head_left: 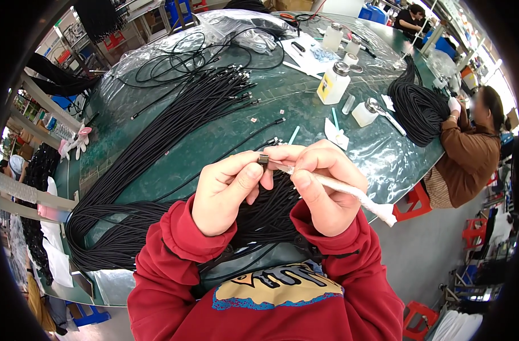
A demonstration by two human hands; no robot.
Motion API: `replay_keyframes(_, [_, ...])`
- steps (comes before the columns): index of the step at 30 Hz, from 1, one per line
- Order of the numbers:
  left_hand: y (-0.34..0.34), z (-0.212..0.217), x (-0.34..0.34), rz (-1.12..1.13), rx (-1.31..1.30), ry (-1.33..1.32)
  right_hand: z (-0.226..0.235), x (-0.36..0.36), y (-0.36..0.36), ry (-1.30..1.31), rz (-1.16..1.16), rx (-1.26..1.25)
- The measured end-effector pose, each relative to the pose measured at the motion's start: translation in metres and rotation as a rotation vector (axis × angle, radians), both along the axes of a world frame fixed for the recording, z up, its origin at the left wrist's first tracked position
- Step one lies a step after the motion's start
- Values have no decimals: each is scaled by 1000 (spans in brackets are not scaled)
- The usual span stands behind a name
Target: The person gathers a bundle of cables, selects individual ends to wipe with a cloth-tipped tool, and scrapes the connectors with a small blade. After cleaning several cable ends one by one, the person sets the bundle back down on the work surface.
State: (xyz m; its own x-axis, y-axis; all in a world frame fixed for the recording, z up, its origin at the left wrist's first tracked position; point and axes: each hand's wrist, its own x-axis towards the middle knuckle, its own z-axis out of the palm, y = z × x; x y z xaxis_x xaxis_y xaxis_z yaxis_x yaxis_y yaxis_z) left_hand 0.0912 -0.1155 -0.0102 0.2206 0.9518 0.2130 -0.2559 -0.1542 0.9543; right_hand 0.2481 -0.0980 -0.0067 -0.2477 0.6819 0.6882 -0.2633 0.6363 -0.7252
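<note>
Between finger and thumb, my left hand (pixel 218 196) pinches a small black cable connector (pixel 263 160) with a metal end. My right hand (pixel 330 184) is closed around a thin tool wrapped in white cloth (pixel 359 196); its narrow tip points at the connector. The two hands nearly meet above the table, and their fingertips are side by side at the connector. Beneath them lies a heap of black cables (pixel 265 219), partly hidden by my hands and sleeves. A long bundle of black cables (pixel 157 133) with metal plug ends stretches across the table to the left.
On the green table (pixel 302 125) stand a yellow-labelled bottle (pixel 333 85) and a smaller bottle (pixel 364 112) with a metal cap. Loose cables and clear plastic bags (pixel 237 25) lie at the back. At the right, a person in brown (pixel 469 150) sits by a coiled cable bundle (pixel 415 108).
</note>
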Motion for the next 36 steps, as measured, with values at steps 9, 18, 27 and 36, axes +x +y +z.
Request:
replay_keyframes(9, [-1, 3, 3, -14, -53, -108, 0, -2, -2, 43, 27, -38])
replay_keyframes(18, [-2, 11, -9, 11, -113, -102, 0, -5, -5, 140, -30, 21])
replay_keyframes(27, [-5, 4, -6, 154, -80, -97, -3, -13, -8, 44, -87, 25])
replay_keyframes(36, [-1, -1, -3, 177, 95, -66, -1, -12, -9, 9, -117, 53])
